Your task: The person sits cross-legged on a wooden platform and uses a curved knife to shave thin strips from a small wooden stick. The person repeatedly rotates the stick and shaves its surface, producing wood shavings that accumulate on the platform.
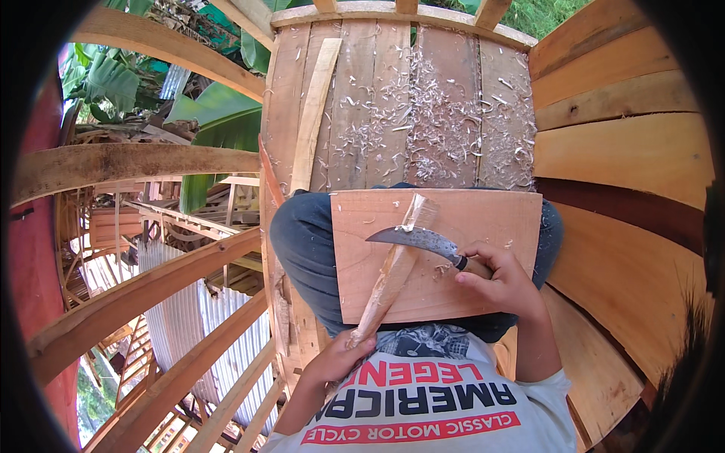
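My left hand [340,359] grips the lower end of the pale, slender wooden stick [391,275], which lies slanted across the flat square wooden board [483,219]. My right hand [502,283], closed around the curved steel knife [423,240], should shave shallow strokes away from me.

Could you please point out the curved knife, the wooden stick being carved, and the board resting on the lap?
curved knife [417,238], head view, middle of the grey blade.
wooden stick [387,285], head view, mid-shaft below the blade.
board [483,215], head view, bare upper right face.
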A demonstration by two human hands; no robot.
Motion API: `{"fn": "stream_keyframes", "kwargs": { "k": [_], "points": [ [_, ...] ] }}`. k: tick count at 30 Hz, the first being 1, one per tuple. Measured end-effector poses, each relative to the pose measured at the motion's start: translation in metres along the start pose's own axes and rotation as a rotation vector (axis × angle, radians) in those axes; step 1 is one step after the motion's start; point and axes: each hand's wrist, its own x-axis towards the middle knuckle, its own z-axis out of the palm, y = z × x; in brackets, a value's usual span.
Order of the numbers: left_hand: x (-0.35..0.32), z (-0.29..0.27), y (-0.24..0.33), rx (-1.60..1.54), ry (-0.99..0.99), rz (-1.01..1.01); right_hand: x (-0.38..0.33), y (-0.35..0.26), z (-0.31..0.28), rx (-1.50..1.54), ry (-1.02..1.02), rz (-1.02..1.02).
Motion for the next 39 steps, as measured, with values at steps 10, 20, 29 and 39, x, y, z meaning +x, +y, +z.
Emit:
{"fn": "stream_keyframes", "kwargs": {
  "k": [10, 20, 29, 39],
  "points": [
    [-0.001, 0.002, -0.006, -0.04, 0.032, 0.037, -0.008, -0.031, -0.041, 0.543, 0.003, 0.278],
    [0.0, 0.006, -0.007, -0.096, 0.054, 0.032, 0.0, -0.012, 0.005, 0.332, -0.06, 0.283],
    [0.004, 0.006, -0.002, -0.004, 0.036, 0.066, -0.007, -0.012, 0.018, -0.24, 0.492, -0.038],
    [-0.001, 0.011, 0.003, 0.05, 0.086, 0.071, -0.011, -0.029, -0.008, 0.279, -0.099, 0.279]
  ]
}}
